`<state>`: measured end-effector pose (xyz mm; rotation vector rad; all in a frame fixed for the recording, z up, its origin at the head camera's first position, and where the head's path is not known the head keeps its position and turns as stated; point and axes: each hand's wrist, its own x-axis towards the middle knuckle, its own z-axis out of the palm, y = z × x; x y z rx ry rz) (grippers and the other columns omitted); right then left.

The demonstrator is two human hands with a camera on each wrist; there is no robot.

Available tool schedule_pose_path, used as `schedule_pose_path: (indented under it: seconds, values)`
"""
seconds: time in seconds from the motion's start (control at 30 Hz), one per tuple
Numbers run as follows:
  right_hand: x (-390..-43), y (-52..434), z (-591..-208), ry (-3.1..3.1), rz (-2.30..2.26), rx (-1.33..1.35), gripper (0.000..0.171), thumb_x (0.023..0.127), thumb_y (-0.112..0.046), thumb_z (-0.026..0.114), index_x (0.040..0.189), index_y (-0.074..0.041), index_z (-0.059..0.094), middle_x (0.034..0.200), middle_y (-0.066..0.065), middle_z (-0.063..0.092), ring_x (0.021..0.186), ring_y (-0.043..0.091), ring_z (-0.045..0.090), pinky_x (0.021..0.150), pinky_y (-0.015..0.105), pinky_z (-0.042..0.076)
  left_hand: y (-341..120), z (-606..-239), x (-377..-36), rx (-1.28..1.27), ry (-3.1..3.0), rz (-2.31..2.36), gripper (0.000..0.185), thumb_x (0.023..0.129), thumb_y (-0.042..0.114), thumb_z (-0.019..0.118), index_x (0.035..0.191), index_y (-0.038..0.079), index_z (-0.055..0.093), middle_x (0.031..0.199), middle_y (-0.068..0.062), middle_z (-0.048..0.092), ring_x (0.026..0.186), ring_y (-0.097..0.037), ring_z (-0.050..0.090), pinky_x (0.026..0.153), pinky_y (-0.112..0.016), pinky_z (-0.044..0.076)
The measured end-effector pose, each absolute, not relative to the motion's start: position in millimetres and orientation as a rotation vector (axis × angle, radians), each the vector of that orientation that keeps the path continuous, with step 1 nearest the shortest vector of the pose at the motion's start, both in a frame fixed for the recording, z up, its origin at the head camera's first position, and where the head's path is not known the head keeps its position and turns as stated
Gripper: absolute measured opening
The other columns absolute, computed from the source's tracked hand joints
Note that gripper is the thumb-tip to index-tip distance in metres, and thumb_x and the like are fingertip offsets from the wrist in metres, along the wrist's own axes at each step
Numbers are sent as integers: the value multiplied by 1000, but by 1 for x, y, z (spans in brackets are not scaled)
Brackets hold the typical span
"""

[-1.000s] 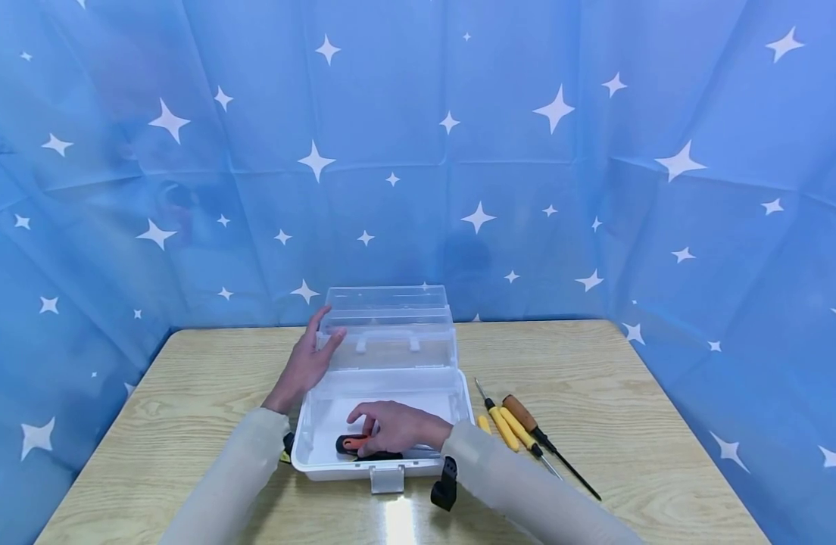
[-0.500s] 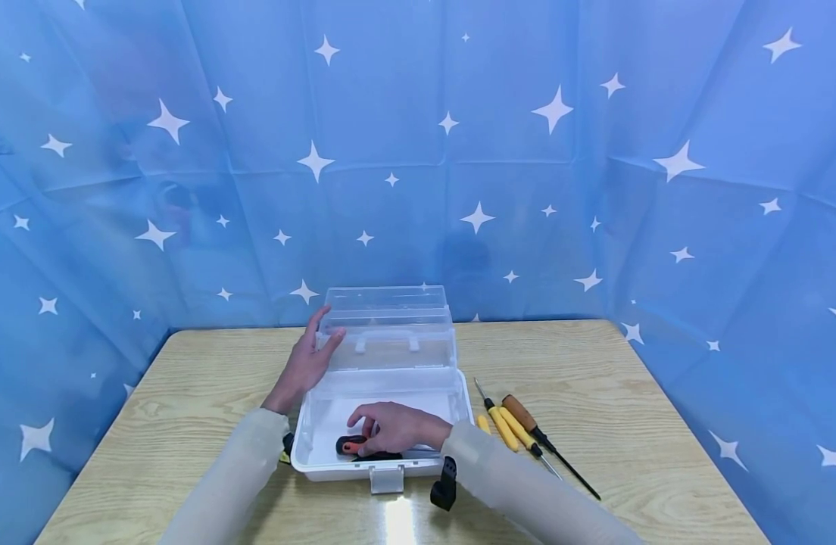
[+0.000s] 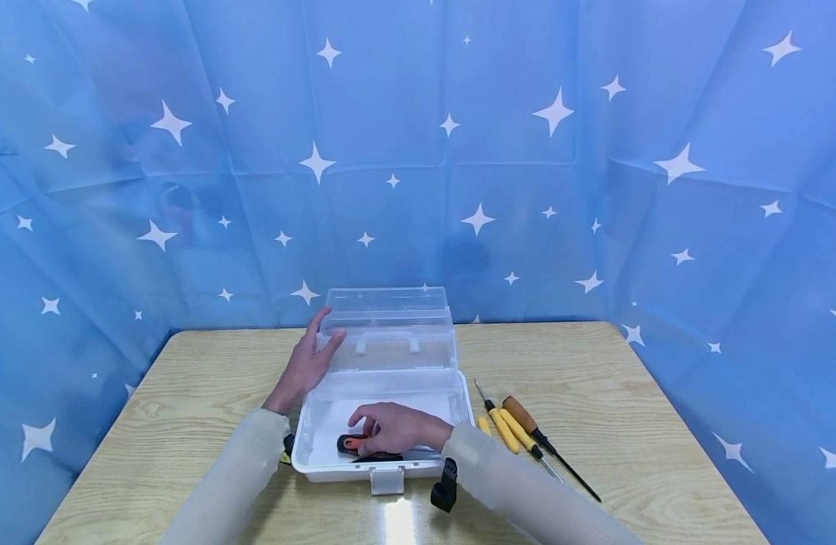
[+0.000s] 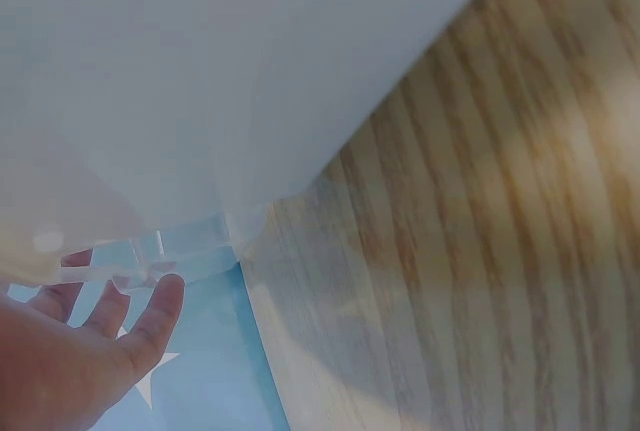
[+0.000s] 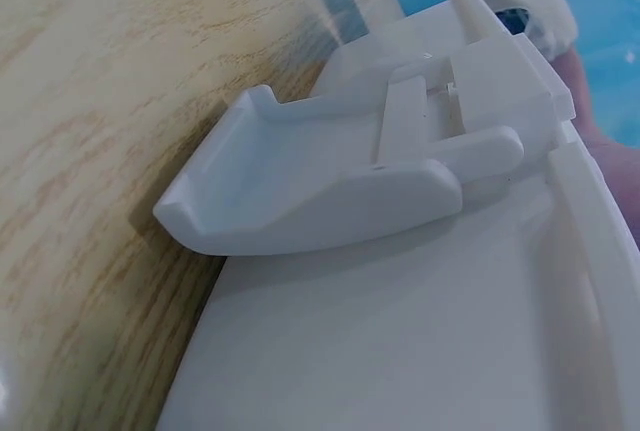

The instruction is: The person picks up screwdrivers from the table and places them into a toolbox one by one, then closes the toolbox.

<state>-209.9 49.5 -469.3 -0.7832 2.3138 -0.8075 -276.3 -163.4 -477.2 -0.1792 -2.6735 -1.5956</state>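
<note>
on the desk point(image 3: 186, 401), three screwdrivers point(image 3: 520, 431) lie just right of the white toolbox point(image 3: 459, 393), tips slanting toward the near right, well apart from both hands. a black strap buckle point(image 3: 445, 487) hangs by the right sleeve, in front of the box's latch point(image 5: 320, 186). the raised clear lid point(image 3: 387, 333) walls off the far side of the tray; blue starred curtains point(image 3: 554, 151) close in the desk at the back and both sides, leaving bare wood to the right and left. the left hand point(image 3: 307, 362) rests with straight, relaxed fingers against the lid's left edge. inside the tray, near its front wall, the orange-and-black tool point(image 3: 353, 443) lies with its long axis left to right; the right hand point(image 3: 397, 428) curls its fingers over it, seemingly pinching it.
</note>
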Motion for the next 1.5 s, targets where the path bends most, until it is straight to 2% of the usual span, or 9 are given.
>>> schedule_pose_path:
  seconds: [0.23,1.17,1.5]
  values:
    - [-210,51,-469,2317,-802,-786,39,88,-26,75,124,-20,62,100,-7,66,89,4,58,83,24,48,-163,-476,-276,-147,-2684,-1611,79,91,74,45,156,44,13,162,-15,24,139,-43,39,104,-67,39]
    - [-204,53,-456,2309,-823,-784,39,91,-24,72,128,-19,61,106,-4,64,85,4,58,78,24,49,-164,-476,-275,-180,-2680,-1613,78,93,71,44,157,40,12,164,-13,18,147,-42,24,110,-69,28]
    - [-199,59,-445,2283,-851,-782,38,91,-24,72,128,-22,61,106,-5,64,86,5,59,78,23,49,-163,-476,-277,-162,-2678,-1627,79,93,71,45,157,40,12,163,-15,22,144,-43,31,107,-69,33]
